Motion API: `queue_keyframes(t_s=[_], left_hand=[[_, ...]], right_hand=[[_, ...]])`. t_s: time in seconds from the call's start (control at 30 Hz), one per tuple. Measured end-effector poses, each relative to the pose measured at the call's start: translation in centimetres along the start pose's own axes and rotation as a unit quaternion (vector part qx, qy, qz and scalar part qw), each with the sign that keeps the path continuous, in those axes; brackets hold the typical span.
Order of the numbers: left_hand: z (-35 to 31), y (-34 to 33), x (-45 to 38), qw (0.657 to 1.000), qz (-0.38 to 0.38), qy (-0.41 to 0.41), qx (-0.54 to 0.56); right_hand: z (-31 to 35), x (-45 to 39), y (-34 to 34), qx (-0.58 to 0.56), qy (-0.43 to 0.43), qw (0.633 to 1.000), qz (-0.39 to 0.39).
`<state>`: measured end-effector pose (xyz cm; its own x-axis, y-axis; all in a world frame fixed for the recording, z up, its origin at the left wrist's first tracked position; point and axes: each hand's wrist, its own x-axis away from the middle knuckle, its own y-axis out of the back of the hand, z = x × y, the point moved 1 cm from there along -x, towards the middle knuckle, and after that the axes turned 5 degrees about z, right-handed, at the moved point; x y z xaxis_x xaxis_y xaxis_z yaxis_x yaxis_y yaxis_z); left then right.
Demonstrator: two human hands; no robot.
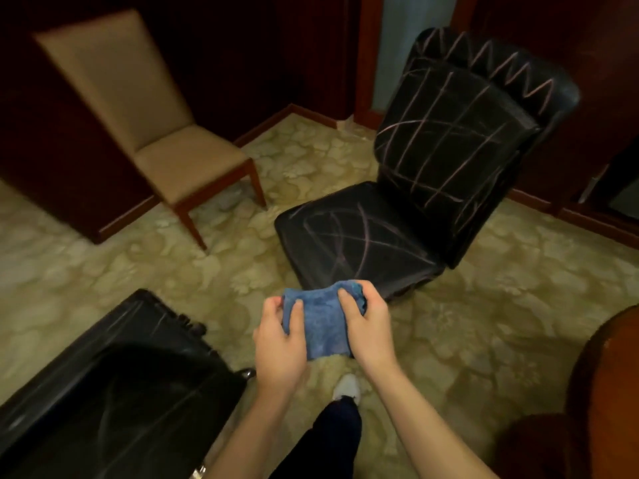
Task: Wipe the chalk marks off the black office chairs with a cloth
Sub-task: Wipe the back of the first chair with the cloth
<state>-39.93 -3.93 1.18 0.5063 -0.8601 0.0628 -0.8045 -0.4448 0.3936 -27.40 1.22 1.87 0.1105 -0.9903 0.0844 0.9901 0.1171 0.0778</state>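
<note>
Low centre: blue cloth (323, 323) bunched, pinched between left hand (280, 340) and right hand (368, 328). Lower left: black office chair (114, 385), faint smears, possibly chalk. Upper right: second black office chair (425, 174), chalk-scribbled. Upper left: beige dining chair (145, 126).

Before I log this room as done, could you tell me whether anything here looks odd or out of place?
Yes: the black office chair ahead is scrawled with pale chalk lines, zigzags along its top, a grid on its backrest and loops on its seat. Both hands hold the blue cloth short of it.
</note>
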Motion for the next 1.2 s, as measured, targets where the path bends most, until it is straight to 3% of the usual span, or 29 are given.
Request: queue_keyframes(t_s=[0.13, 0.33, 0.53, 0.63, 0.8, 0.97, 1.2], left_hand=[[3.1, 8.4, 6.7, 0.996, -0.070, 0.028, -0.045], [3.6, 18.0, 12.7, 0.976, -0.200, 0.008, -0.089], [5.3, 24.0, 16.1, 0.949, -0.245, -0.111, -0.166], [5.0, 25.8, 17.0, 0.946, -0.233, -0.123, -0.190], [5.4, 28.3, 18.0, 0.936, -0.211, -0.225, -0.171], [5.5, 29.8, 18.8, 0.940, -0.202, -0.235, -0.145], [5.6, 31.4, 20.5, 0.941, -0.234, -0.210, -0.123]], right_hand=[[-0.8, 6.3, -6.0, 0.009, -0.004, 0.996, 0.091], [1.2, 11.8, -13.3, 0.016, 0.032, 0.976, 0.215], [4.8, 15.3, -18.4, 0.042, 0.119, 0.969, 0.211], [6.1, 16.6, -19.4, 0.065, 0.153, 0.964, 0.207], [7.9, 18.9, -20.3, 0.107, 0.236, 0.952, 0.164], [8.2, 19.9, -21.9, 0.123, 0.230, 0.947, 0.188], [7.6, 21.0, -22.5, 0.162, 0.255, 0.942, 0.145]])
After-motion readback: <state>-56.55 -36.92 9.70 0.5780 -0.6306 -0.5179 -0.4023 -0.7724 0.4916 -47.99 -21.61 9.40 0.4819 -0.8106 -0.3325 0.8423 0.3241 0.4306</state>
